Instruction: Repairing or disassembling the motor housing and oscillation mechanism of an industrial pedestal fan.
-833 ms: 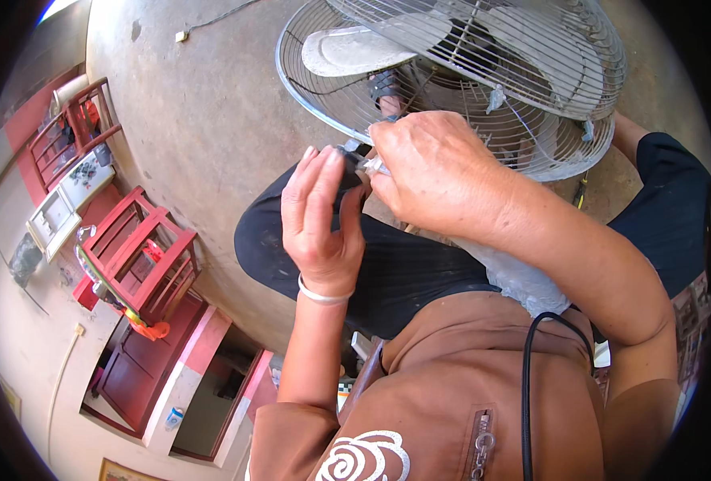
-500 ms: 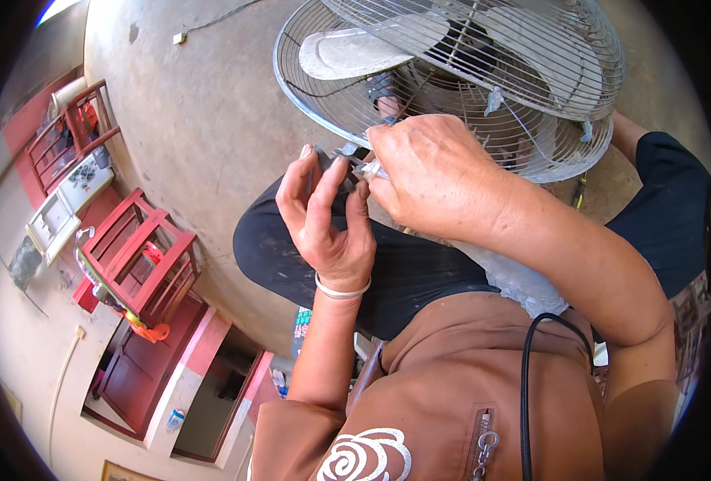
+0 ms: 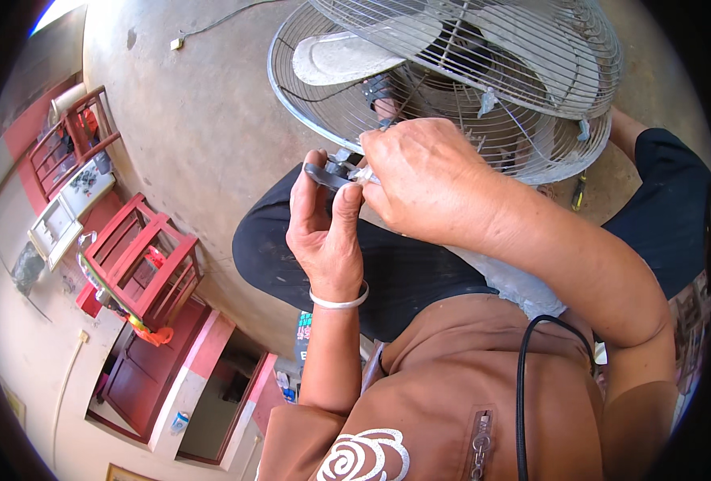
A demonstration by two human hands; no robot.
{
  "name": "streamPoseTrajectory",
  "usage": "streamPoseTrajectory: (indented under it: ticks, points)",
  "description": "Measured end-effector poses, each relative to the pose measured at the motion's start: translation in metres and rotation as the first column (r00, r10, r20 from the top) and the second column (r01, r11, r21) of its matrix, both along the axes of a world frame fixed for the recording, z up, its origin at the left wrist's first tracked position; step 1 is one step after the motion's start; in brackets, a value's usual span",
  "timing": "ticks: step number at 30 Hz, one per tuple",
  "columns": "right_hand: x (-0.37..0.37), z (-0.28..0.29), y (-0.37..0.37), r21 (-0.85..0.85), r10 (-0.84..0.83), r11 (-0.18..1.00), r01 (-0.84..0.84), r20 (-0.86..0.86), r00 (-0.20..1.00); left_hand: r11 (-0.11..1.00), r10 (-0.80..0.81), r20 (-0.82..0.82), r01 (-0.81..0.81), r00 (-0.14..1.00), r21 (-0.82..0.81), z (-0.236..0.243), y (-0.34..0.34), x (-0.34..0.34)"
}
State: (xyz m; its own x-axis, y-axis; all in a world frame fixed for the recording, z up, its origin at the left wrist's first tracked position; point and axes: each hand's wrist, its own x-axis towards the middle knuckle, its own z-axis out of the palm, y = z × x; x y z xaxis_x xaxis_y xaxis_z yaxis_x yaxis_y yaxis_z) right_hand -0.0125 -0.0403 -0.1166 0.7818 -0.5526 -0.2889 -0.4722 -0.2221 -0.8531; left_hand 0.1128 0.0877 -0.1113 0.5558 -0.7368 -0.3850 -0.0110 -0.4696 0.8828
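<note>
My left hand [image 3: 329,247] grips a small dark grey plastic part [image 3: 325,175], shaped like a flat lever or knob, between thumb and fingers. Close against it, my right hand [image 3: 431,180] is closed in a pinch on a small whitish piece whose kind I cannot make out. Both hands work just below the near rim of a large metal fan guard [image 3: 272,76]. Its wire front leans partly open over pale, dusty fan blades [image 3: 355,58]. Scraps of grey material [image 3: 488,101] cling to the wires.
A screwdriver [image 3: 580,192] with a yellow and black handle lies on the floor right of the guard. Light plastic sheeting [image 3: 524,293] rests between my legs. Red wooden chairs [image 3: 143,260] stand at the left, and a cable with a plug [image 3: 176,43] lies beyond.
My left hand has turned and its fingers have drawn together, so the dark part shows more clearly. My right hand stays nearly in place, still pinching.
</note>
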Motion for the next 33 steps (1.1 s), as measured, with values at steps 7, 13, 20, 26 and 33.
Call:
streamPoseTrajectory:
  ticks: [7,13,20,26,33]
  points:
    - [0.002,0.002,-0.001,-0.025,-0.003,1.000,0.001,-0.066,0.998,0.983,-0.097,0.147,0.071,0.984,0.170,0.012,-0.005,0.008]
    - [0.002,0.002,-0.003,0.023,0.027,0.999,-0.025,-0.079,0.997,0.999,0.023,-0.051,-0.021,0.998,0.026,0.015,-0.008,0.013]
    - [0.003,0.005,-0.002,-0.029,0.056,0.998,-0.059,-0.093,0.994,0.998,0.017,-0.091,-0.011,0.996,0.067,0.015,-0.006,0.027]
    - [0.003,0.001,0.000,-0.013,0.042,0.999,-0.043,-0.045,0.998,0.996,0.061,-0.182,-0.047,0.981,0.080,0.012,-0.006,0.029]
    - [0.005,0.001,-0.001,0.008,0.055,0.998,-0.055,-0.065,0.996,0.994,0.049,-0.054,-0.043,0.997,0.097,0.014,-0.015,0.025]
